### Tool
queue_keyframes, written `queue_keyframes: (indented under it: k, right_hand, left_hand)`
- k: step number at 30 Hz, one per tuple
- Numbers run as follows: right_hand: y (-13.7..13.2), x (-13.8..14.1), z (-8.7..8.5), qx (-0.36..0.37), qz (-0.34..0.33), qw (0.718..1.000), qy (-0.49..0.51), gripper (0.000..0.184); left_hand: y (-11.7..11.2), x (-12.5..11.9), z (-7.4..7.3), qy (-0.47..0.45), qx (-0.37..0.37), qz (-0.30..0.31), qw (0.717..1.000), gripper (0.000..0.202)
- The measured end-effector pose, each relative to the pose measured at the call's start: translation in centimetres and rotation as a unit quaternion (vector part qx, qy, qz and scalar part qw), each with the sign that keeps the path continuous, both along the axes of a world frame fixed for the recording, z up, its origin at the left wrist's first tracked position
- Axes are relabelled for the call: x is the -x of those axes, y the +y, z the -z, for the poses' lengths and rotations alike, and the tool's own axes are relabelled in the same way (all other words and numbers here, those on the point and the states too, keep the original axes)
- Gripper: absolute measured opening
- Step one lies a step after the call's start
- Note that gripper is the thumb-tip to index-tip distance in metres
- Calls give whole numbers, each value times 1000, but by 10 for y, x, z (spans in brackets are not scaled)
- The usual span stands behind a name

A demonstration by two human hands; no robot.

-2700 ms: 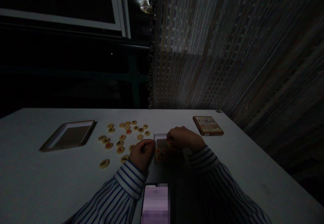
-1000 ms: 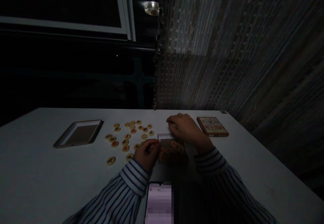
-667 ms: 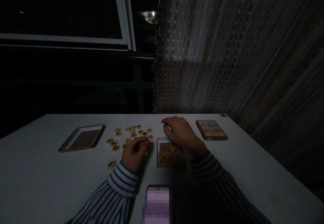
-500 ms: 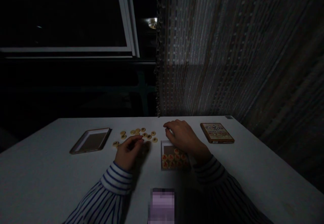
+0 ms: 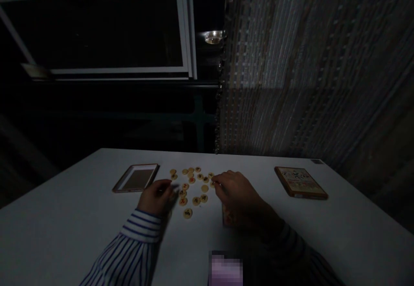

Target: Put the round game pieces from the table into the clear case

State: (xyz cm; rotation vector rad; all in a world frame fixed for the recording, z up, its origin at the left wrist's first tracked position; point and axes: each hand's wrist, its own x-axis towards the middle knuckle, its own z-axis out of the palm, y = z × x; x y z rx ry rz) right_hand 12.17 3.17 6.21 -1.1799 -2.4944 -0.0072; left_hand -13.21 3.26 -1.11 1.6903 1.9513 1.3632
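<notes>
Beyond a blurred phone (image 5: 225, 271), the right hand (image 5: 238, 193) is hiding most of a small box (image 5: 223, 220), fingers bending beside the scattered discs (image 5: 196, 200), any hold unclear. The left hand (image 5: 155, 197) is hovering left of the discs, fingers loosely curled, contents unclear. Farther, an open tray (image 5: 137, 180) is lying left, a decorated box (image 5: 300, 182) right.

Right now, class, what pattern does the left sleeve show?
Blue stripes on white, lengthwise on the left sleeve, around its cuff; clearest in the head view.
</notes>
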Motion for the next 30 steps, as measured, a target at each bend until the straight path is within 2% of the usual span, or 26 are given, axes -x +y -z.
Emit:
queue_keyframes:
  k: [4, 8, 12, 19, 25, 30]
  right_hand:
    - [2, 9, 18, 23, -21, 999, -27, 26]
    - [4, 10, 28, 39, -33, 998, -41, 30]
    - [6, 8, 27, 52, -33, 997, -51, 31]
    - [6, 9, 23, 49, -30, 998, -41, 31]
    - [4, 9, 20, 41, -28, 998, -45, 31]
    - [4, 8, 20, 43, -24, 998, -45, 31]
  left_hand:
    - [2, 12, 17, 109, 21, 30, 993, 36]
    - [2, 14, 23, 176, 35, 16, 984, 30]
    - [4, 14, 27, 214, 71, 55, 973, 33]
    - [7, 16, 30, 244, 103, 39, 964, 37]
    - [8, 14, 34, 249, 93, 7, 964, 33]
    - [11, 14, 39, 237, 73, 14, 969, 30]
